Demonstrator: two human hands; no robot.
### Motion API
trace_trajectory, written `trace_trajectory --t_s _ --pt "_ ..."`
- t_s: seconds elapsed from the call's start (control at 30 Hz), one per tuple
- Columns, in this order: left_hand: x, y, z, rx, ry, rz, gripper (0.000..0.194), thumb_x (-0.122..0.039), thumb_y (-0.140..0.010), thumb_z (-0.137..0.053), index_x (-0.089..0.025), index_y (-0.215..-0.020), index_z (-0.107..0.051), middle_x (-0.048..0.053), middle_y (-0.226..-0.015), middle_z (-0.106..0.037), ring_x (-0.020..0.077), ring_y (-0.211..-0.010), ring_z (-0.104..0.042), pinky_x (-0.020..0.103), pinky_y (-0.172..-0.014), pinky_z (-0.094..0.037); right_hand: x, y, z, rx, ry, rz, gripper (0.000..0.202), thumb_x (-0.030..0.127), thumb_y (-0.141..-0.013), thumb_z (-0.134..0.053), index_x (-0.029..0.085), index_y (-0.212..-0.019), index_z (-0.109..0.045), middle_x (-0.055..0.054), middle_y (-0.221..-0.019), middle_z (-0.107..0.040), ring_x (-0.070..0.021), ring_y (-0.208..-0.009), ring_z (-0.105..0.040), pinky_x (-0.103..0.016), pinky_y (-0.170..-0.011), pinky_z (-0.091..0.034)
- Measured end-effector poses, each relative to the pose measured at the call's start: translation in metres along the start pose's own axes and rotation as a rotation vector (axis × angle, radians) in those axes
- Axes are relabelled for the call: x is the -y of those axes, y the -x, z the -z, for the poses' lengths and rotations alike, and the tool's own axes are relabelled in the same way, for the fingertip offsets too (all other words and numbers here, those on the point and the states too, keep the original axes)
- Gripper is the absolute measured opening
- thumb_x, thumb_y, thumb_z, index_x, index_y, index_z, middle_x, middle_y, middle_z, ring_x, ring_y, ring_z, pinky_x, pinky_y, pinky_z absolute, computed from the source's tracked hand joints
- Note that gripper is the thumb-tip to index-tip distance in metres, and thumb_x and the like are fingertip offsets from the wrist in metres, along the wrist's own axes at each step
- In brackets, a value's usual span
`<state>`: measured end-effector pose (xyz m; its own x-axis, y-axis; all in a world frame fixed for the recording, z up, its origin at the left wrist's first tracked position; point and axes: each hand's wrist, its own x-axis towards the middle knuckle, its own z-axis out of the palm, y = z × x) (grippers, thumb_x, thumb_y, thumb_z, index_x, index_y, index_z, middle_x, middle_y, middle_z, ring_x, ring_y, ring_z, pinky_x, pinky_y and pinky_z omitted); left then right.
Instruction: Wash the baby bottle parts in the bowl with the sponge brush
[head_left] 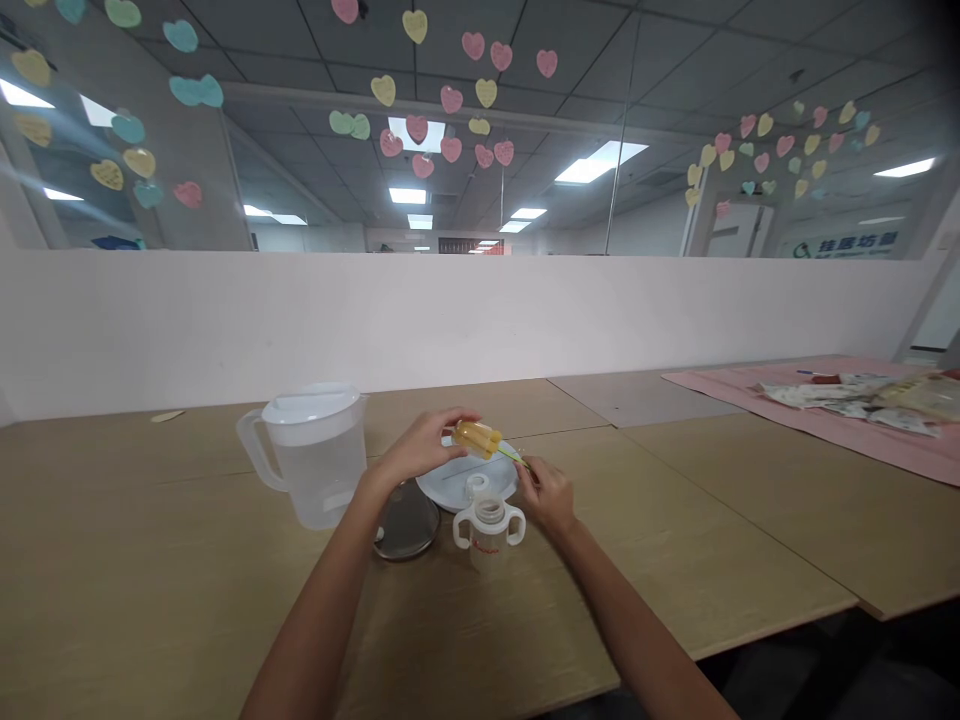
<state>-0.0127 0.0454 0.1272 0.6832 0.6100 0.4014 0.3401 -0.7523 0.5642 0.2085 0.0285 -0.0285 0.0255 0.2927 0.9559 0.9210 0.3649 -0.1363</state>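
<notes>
A yellow, see-through, cup-like piece (478, 440) is gripped in my left hand (427, 442), above a pale round plate (442, 487); its exact kind is unclear. My right hand (549, 494) pinches a thin green stick (515, 457), whose far end meets the yellow piece; whether it goes inside cannot be made out. Below and between my hands stands a clear baby bottle (489, 540) with two white handles and an open neck. A small white ring-like part (477, 484) shows just behind the bottle's neck.
A lidded clear pitcher (322, 465) of water stands left of the plate. Beside my left forearm lies a dark round metal dish (409, 522). On the right, a pink cloth (750, 385) bears plastic packets (862, 398). A white wall (450, 320) rises behind the wooden table (675, 540).
</notes>
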Motion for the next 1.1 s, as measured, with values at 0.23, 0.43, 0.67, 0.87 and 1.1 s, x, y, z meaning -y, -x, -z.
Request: trace_trajectory --t_s 0.23,0.43,0.67,0.87,1.1 --pt "-0.005 -0.001 0.002 -0.043 0.063 0.037 0.048 -0.018 -0.071 -0.060 -0.023 -0.118 -0.057 0.004 -0.124 -0.059 0.0190 -0.110 -0.056 0.035 -0.097 -0.045 0.005 0.000 0.002 0.026 0.003 0.002 0.034 0.031 -0.090 -0.043 0.018 -0.060 -0.052 0.002 -0.048 -0.050 -0.0078 -0.043 -0.043 -0.021 -0.047 -0.030" --pt "-0.006 0.001 0.002 0.059 0.095 -0.009 0.044 -0.019 -0.071 -0.060 -0.022 -0.114 -0.061 0.004 -0.127 -0.057 0.0206 -0.117 -0.052 0.036 -0.099 -0.043 0.004 -0.002 0.008 -0.049 0.031 -0.010 0.036 0.032 -0.089 -0.044 0.019 -0.056 -0.048 0.003 -0.044 -0.044 -0.0084 -0.041 -0.039 -0.023 -0.047 -0.028" --pt "-0.025 0.003 0.002 0.058 0.066 0.003 0.044 -0.019 -0.072 -0.059 -0.025 -0.115 -0.060 0.002 -0.128 -0.056 0.0193 -0.118 -0.051 0.034 -0.100 -0.043 0.007 -0.004 0.009 -0.080 0.064 0.022 0.035 0.028 -0.089 -0.044 0.019 -0.056 -0.047 0.002 -0.045 -0.046 -0.0088 -0.042 -0.040 -0.023 -0.048 -0.027" --pt "-0.030 0.007 0.009 0.019 0.104 0.017 0.046 -0.021 -0.072 -0.061 -0.023 -0.118 -0.059 0.003 -0.127 -0.057 0.0194 -0.115 -0.054 0.034 -0.099 -0.044 0.014 -0.003 0.005 -0.044 0.043 0.045 0.036 0.031 -0.088 -0.044 0.019 -0.054 -0.045 0.002 -0.045 -0.045 -0.0084 -0.042 -0.039 -0.023 -0.048 -0.029" --pt "-0.014 0.004 0.011 0.015 0.091 0.043 0.047 -0.026 -0.071 -0.063 -0.021 -0.118 -0.059 0.005 -0.126 -0.057 0.0222 -0.115 -0.054 0.036 -0.099 -0.044 0.013 -0.003 0.004 -0.034 -0.019 0.051 0.034 0.030 -0.087 -0.046 0.019 -0.055 -0.045 0.003 -0.046 -0.045 -0.0077 -0.043 -0.038 -0.022 -0.050 -0.029"
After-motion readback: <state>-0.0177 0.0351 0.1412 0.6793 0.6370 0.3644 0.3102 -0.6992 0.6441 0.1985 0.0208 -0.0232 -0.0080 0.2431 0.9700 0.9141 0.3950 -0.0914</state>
